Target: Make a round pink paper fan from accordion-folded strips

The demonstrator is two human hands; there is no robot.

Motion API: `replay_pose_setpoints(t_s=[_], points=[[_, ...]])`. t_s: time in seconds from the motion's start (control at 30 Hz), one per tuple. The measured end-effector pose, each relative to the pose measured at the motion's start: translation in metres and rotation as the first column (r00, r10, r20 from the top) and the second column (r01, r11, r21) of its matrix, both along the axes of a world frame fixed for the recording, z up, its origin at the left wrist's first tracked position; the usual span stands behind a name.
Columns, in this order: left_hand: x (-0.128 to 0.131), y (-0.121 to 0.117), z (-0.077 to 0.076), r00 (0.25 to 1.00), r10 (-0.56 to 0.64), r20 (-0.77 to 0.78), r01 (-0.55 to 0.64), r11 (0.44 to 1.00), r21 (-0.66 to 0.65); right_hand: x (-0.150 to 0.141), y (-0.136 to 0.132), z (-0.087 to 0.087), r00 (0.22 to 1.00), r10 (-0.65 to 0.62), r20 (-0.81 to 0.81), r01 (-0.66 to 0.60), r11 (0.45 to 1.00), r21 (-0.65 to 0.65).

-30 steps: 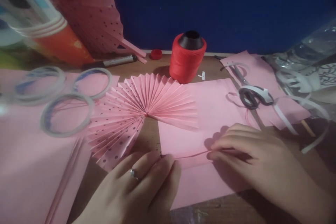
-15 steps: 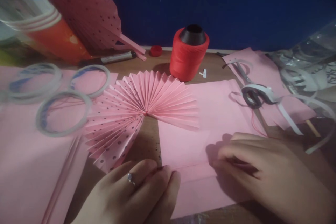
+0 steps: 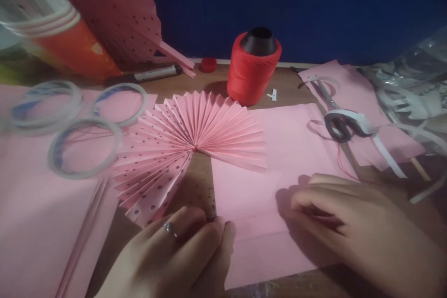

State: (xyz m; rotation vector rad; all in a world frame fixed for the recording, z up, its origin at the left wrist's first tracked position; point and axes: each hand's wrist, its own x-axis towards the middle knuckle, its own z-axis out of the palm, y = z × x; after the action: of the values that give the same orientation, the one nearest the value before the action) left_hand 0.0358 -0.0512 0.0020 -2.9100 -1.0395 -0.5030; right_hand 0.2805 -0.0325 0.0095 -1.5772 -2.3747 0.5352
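Paper [image 3: 260,256], seemingly mid-fold, is pinched by left hand [image 3: 178,251] (seven o'clock) and right hand [image 3: 345,223] (four); even creasing seems needed.

Pink paper sheet [image 3: 254,195]: plain, lying mostly flat on worktop [image 3: 193,181], crosswise fold line low down, upper-left under pleated fan [image 3: 209,121].

"Where's your left hand [image 3: 178,253]?"
"Low, left of centre, its back upward, your fingers [image 3: 193,244] bent and bunched, the thumb [image 3: 226,244] close beside them."
"And your right hand [image 3: 349,223]?"
"Lower right, back upward too; your fingers curl in, thumb and index tips close together."
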Motion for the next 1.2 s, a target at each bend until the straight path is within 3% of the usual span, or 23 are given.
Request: replay_pose_setpoints(t_s=[0.33, 0.93, 1.2], points=[[0.005, -0.005, -0.003, 0.997, 0.038, -0.061, -0.036, 0.999, 0.028, -0.001, 0.001, 0.002, 1.0, 0.005, 0.0, -0.005, 1.0, -0.019], [0.006, -0.001, -0.005, 0.991, -0.017, -0.129, 0.019, 1.0, 0.016, -0.003, 0.003, 0.005, 1.0, -0.025, 0.019, 0.025, 0.999, -0.02], [0.017, -0.01, -0.004, 0.994, 0.063, -0.092, -0.061, 0.998, 0.028, 0.005, 0.004, 0.005, 0.995, -0.046, 0.084, 0.053, 0.995, -0.08]])
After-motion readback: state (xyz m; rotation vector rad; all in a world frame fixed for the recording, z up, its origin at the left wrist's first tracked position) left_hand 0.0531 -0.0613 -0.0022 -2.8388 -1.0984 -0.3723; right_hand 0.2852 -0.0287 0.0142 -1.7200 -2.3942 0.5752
